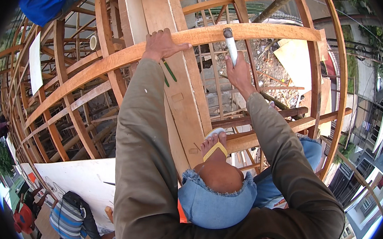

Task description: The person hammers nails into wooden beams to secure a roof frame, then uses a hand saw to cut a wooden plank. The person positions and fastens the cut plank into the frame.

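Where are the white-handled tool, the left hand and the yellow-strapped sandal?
White-handled tool [232, 48]: head view, on its handle.
Left hand [160, 45]: head view, on its back.
Yellow-strapped sandal [210, 151]: head view, on its strap.

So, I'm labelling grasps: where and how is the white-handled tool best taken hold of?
Probably by the near end of its white handle, coming from the person's side, where the right hand holds it. The handle is slim and straight and points back toward the person, while the dark, blunt end lies over the wooden beam.
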Motion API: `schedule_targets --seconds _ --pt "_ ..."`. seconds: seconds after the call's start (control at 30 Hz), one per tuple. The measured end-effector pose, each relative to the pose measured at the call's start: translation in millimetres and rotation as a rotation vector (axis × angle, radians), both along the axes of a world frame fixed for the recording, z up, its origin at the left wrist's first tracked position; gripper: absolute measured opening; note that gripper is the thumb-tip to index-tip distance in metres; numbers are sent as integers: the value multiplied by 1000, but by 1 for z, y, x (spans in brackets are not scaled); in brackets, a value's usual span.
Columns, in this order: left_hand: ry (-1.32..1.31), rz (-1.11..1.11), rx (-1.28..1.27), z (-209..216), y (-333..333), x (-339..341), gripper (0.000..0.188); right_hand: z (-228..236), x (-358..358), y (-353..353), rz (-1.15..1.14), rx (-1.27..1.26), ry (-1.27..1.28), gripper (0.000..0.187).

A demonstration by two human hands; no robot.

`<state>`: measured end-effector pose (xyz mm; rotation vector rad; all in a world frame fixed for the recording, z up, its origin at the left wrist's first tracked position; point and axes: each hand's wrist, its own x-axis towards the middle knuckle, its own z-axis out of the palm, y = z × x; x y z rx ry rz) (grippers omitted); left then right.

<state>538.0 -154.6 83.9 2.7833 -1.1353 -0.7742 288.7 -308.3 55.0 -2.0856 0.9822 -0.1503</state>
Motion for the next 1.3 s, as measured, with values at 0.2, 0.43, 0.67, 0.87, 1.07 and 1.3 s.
schedule_targets --seconds 0.2,0.43,0.67,0.87,1.07,1.3 --pt "-165 -1 -102 -8 2 -7 102 2 -2 4 25 2 6 36" --pt "-81 40 -12 1 -6 -11 93 27 -5 -9 43 -1 16 35" --pt "-296 32 -320 -24 7 -10 94 26 -27 7 65 106 -67 36" --pt "-181 625 -1118 -11 46 -90 52 6 -53 56 256 130 -128 33" --pt "674 1165 -1198 13 116 -272 55 45 -60 124 544 326 -91 29" --pt "443 1562 -1301 40 194 -315 40 69 -62 196 1187 464 -225 56"
